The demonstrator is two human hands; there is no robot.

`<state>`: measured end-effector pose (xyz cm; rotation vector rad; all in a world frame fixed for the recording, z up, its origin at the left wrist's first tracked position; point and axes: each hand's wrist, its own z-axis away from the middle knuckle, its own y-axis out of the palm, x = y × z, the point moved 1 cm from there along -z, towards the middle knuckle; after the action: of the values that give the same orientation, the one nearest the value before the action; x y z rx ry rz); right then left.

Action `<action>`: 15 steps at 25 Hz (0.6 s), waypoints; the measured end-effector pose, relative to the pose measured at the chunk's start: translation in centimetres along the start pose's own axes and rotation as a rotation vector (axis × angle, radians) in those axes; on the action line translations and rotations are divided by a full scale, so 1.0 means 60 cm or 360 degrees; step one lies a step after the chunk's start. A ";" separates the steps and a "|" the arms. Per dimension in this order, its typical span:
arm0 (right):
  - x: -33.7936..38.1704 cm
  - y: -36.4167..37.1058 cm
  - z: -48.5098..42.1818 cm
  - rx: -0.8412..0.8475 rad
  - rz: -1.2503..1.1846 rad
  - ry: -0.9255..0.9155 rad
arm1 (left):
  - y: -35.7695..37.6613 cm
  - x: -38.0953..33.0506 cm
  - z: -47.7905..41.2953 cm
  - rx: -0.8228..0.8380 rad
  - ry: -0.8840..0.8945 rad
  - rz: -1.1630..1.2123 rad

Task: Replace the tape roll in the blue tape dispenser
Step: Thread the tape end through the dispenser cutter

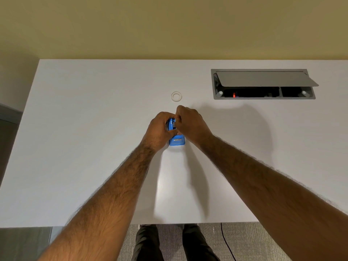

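**Both hands closed over the blue dispenser at mid-worktop**

A pale, ring-shaped tape roll (176,96) lies flat on the bare white worktop (94,129), just beyond the hands and apart from them. Farther right, a grey metal cable hatch (263,84) is sunk into the surface, its flat lid propped part-way open over a dark recess where a small red light (234,95) glows. Below the near edge, grey carpet (254,242) and a thin black cable (227,243) show.

The blue tape dispenser (177,141) stands on the worktop in the middle, a smooth plastic body with a small metal strip at its near end. Most of it is hidden by the hands. The left hand (160,129) wraps the dispenser's left side in a closed grip. The right hand (190,125) curls tightly over the top, its grip pinched at a small dark part at the dispenser's upper edge; what exactly it pinches cannot be told.
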<state>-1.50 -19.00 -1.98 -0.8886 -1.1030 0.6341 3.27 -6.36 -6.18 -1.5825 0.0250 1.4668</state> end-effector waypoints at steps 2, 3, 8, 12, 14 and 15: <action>-0.001 0.002 0.001 -0.0009 0.0005 -0.0001 | 0.001 0.000 0.000 0.0001 0.0003 0.0002; -0.001 0.003 0.000 -0.0013 0.0000 0.0005 | 0.000 -0.001 0.000 0.0005 0.0006 0.0002; -0.015 -0.003 0.002 -0.0027 -0.0281 0.0128 | -0.002 0.001 -0.001 0.0012 -0.0013 0.0032; -0.022 -0.006 0.000 -0.0014 -0.0339 0.0270 | 0.000 0.000 -0.002 0.0011 -0.0033 0.0042; -0.019 -0.007 -0.008 0.0002 -0.0306 0.0341 | 0.001 0.001 -0.004 0.0016 -0.0043 0.0034; -0.017 -0.007 -0.010 -0.0002 -0.0305 0.0387 | 0.001 0.003 -0.005 0.0019 -0.0042 0.0029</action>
<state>-1.27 -20.22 -2.21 -0.8253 -0.9549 0.3564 3.49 -6.47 -6.40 -1.5570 0.0327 1.4990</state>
